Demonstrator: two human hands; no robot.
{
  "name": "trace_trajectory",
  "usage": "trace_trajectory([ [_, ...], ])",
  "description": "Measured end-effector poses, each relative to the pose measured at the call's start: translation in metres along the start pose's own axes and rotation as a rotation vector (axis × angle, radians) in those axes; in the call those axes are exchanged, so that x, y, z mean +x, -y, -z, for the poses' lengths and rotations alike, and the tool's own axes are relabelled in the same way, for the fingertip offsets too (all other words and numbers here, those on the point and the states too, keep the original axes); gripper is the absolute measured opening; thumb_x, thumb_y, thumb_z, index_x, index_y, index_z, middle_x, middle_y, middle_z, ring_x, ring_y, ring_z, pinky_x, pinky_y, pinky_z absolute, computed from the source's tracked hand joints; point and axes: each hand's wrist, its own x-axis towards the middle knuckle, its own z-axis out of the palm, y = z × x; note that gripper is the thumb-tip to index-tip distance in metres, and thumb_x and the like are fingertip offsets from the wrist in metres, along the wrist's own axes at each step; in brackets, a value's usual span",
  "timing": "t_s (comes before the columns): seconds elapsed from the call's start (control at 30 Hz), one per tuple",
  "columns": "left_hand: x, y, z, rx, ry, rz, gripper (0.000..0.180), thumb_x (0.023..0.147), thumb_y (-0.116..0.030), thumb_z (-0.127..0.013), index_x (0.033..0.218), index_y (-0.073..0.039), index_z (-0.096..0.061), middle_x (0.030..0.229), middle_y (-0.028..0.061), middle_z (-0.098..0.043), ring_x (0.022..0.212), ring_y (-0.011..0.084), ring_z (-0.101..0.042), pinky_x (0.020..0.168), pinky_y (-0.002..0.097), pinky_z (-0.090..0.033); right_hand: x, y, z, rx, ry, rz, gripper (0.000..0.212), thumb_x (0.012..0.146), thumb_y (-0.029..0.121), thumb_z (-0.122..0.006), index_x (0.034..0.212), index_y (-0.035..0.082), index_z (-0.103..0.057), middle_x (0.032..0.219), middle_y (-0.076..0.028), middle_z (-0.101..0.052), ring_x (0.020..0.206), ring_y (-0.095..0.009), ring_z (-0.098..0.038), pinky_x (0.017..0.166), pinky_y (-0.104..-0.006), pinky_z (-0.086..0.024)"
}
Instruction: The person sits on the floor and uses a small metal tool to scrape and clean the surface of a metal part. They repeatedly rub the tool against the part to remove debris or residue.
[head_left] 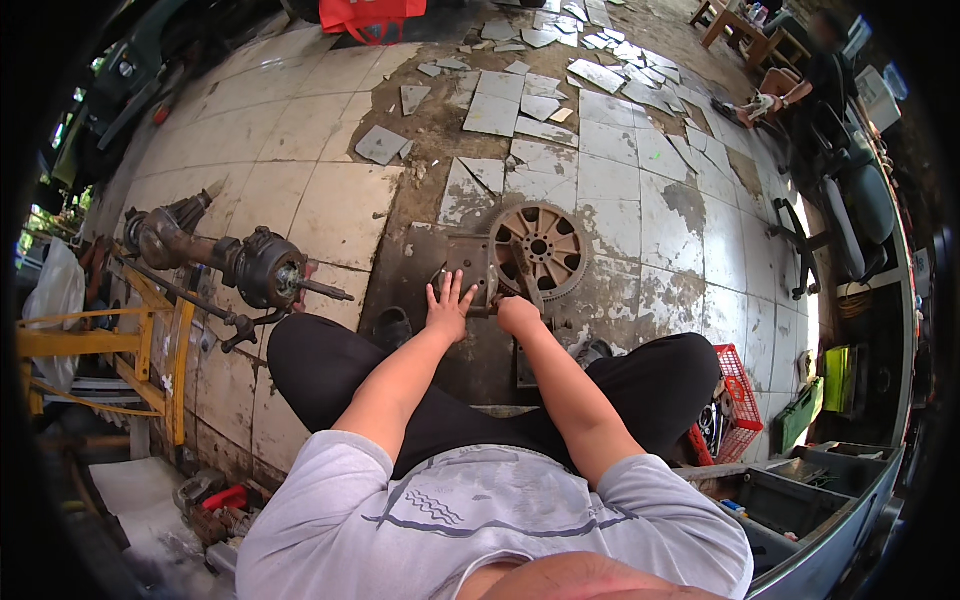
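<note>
My left hand (452,305) lies with fingers spread on a flat, worn metal plate (468,258) on the floor in front of me. Just right of it, my right hand (518,315) is closed in a fist at the plate's near right corner. What it grips is mostly hidden; a brownish bar (527,272) runs up beside it, and I cannot tell whether the two are joined. Beyond that hand a round toothed flywheel (568,243), with spoke-like sections and a holed hub, lies flat, partly overlapped by the bar.
A greasy axle assembly (265,268) lies at left beside a yellow metal frame (150,345). At right stand a red plastic basket (738,405) of tools and a grey compartmented tray (790,500). Broken tiles (495,100) cover the floor ahead. Another person (825,75) sits far right near office chairs (860,215).
</note>
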Motion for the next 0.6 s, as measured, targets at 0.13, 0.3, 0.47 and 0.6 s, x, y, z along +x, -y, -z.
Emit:
trace_trajectory([
  [0.13, -0.003, 0.003, -0.004, 0.005, 0.019, 0.008, 0.109, 0.091, -0.039, -0.072, 0.171, -0.03, 0.002, 0.174, 0.0142, 0.024, 0.161, 0.0392, 0.02, 0.123, 0.0703, -0.001, 0.003, 0.011, 0.035, -0.024, 0.117, 0.017, 0.027, 0.093, 0.015, -0.06, 0.11, 0.004, -0.078, 0.117, -0.016, -0.076, 0.109, -0.036, -0.073, 0.09, -0.0491, -0.059],
  [0.3, 0.003, 0.001, -0.005, 0.03, -0.049, -0.011, 0.111, 0.089, -0.044, -0.074, 0.172, -0.028, -0.002, 0.175, 0.0162, 0.022, 0.161, 0.0404, 0.019, 0.123, 0.0711, -0.003, -0.005, 0.002, 0.004, 0.049, -0.058, -0.02, 0.027, 0.093, 0.016, -0.059, 0.108, 0.004, -0.079, 0.115, -0.018, -0.076, 0.108, -0.037, -0.073, 0.09, -0.0487, -0.06],
  [0.47, 0.003, 0.007, -0.017, 0.019, -0.022, 0.014, 0.11, 0.09, -0.041, -0.073, 0.171, -0.028, 0.0, 0.175, 0.0157, 0.023, 0.161, 0.0402, 0.02, 0.123, 0.0714, -0.002, -0.011, 0.02, 0.044, -0.068, 0.119, 0.033, 0.032, 0.099, 0.019, -0.056, 0.122, 0.01, -0.075, 0.126, -0.013, -0.074, 0.117, -0.034, -0.071, 0.096, -0.0474, -0.058],
  [0.6, 0.005, -0.001, -0.003, -0.009, -0.01, -0.019, 0.108, 0.091, -0.029, -0.07, 0.171, -0.029, 0.002, 0.174, 0.0149, 0.025, 0.16, 0.0404, 0.022, 0.122, 0.0719, -0.001, -0.003, -0.001, 0.013, -0.051, 0.07, -0.046, 0.032, 0.098, 0.018, -0.057, 0.123, 0.01, -0.075, 0.129, -0.013, -0.073, 0.119, -0.034, -0.07, 0.096, -0.0473, -0.058],
])
